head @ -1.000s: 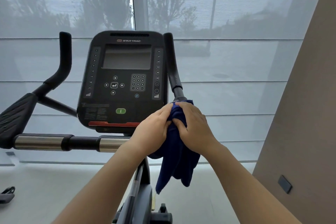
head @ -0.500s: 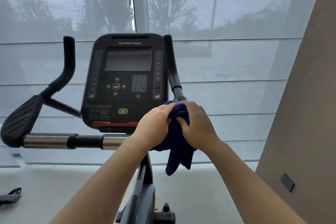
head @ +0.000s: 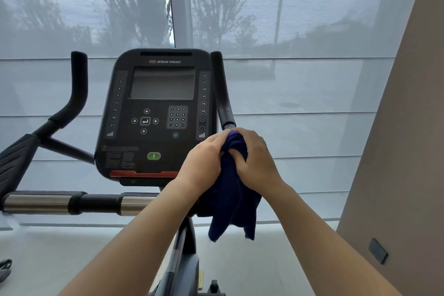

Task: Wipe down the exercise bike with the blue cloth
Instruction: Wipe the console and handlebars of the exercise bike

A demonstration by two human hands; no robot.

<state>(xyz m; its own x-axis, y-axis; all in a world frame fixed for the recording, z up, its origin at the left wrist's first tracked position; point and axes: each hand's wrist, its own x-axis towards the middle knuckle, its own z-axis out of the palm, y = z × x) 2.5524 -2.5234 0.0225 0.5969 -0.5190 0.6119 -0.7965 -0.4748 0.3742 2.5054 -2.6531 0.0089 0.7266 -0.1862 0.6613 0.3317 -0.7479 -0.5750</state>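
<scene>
Both hands clasp the blue cloth (head: 234, 190) bunched at the base of the right upright handlebar (head: 222, 89): left hand (head: 204, 161) and right hand (head: 255, 163) curled round it, fingers meeting. The cloth's long axis runs vertically, its loose ends hanging straight down beside the exercise bike (head: 153, 115) console.

Single view, worn on the head. We look forward and slightly down, close to the exercise bike (head: 156, 113), facing the window blinds (head: 300, 84) behind it.
</scene>
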